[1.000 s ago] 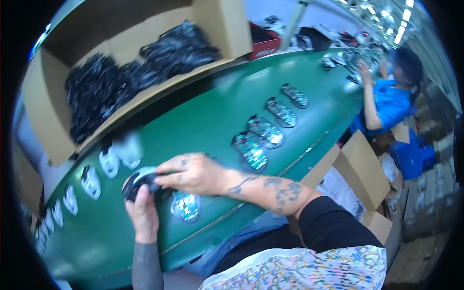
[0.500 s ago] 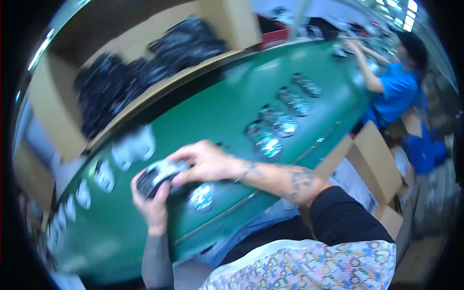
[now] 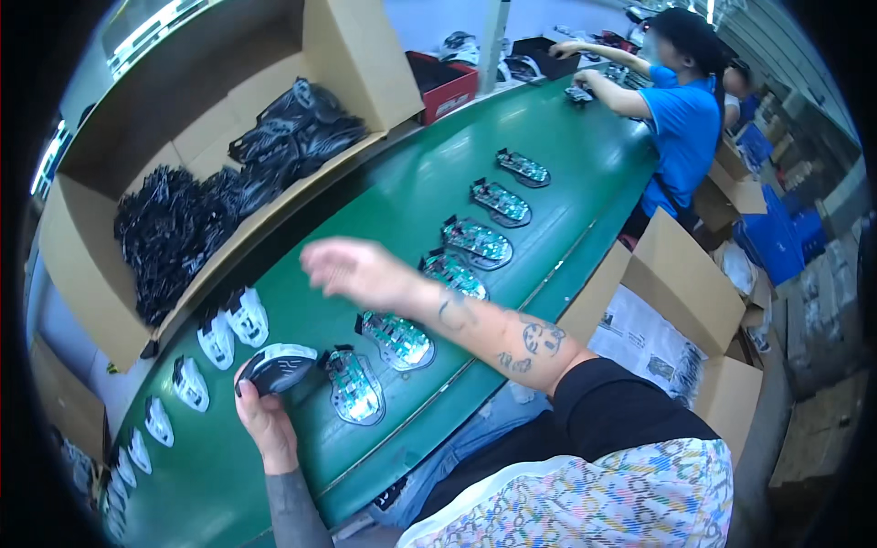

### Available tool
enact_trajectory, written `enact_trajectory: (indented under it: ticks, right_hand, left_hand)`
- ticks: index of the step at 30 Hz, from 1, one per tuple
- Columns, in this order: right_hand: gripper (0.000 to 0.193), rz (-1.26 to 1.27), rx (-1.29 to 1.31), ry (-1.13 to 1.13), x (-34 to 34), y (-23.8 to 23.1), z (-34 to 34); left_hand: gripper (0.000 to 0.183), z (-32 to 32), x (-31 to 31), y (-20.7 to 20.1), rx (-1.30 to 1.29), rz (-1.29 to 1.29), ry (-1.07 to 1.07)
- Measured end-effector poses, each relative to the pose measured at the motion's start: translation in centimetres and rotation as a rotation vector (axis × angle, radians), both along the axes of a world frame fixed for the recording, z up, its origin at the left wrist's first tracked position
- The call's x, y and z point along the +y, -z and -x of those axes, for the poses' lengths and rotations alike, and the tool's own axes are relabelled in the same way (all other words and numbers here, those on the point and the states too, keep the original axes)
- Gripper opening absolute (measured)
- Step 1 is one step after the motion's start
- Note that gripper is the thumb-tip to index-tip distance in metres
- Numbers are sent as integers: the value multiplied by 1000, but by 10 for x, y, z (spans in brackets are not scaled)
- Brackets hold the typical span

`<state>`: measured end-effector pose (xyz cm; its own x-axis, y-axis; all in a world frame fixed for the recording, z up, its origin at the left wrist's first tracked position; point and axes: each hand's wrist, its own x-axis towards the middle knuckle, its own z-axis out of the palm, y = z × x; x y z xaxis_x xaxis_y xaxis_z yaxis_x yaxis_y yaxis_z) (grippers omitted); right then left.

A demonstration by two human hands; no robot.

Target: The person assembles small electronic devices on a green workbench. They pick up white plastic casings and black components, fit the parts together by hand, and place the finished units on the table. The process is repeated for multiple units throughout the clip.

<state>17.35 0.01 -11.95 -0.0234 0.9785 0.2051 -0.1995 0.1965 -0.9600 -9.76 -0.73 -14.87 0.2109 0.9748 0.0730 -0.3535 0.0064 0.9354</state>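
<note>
The left hand (image 3: 267, 420) is closed on one end of the shell (image 3: 279, 367), dark with a pale edge, its other end jutting unsupported toward the boards. The shell is above the belt (image 3: 585, 173), tilted; since only one end is gripped, a loose thumb could let it twist or drop. It would probably land on the nearest board (image 3: 354, 388), just beside it, and scratch or jar the bare circuitry.

The right hand (image 3: 352, 269) reaches out over the belt, fingers loosely extended and seemingly empty (blur hides the fingertips). Its forearm crosses the line of boards in this view; I cannot tell how high it passes, but if it dips, it could brush one askew. On the other side, white caps (image 3: 247, 317) stand close to the shell, so a careless leftward swing could knock their row out of order.
</note>
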Motion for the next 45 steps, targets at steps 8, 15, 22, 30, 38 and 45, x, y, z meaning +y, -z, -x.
enact_trajectory:
  ticks: [8,15,22,30,38,45]
  right_hand:
    - [101,-109,673,1145,-113,19,-336]
    - [100,-167,697,1200,-176,46,-419]
    - [52,576,-1461,1217,-145,60,-410]
    - [54,702,-1464,1319,-133,43,-401]
    - [63,900,-1315,1235,-124,33,-381]
    - [56,516,-1154,1359,-136,59,-371]
  left_hand:
    - [52,-12,-5,-4,251,-14,2]
    - [56,-23,13,-20,601,-272,12]
    - [55,-44,98,-23,1141,-726,-2]
    - [65,-28,124,-19,1088,-567,165]
    - [70,13,127,-2,1349,-803,-63]
    - [70,51,117,-5,1389,-775,-133]
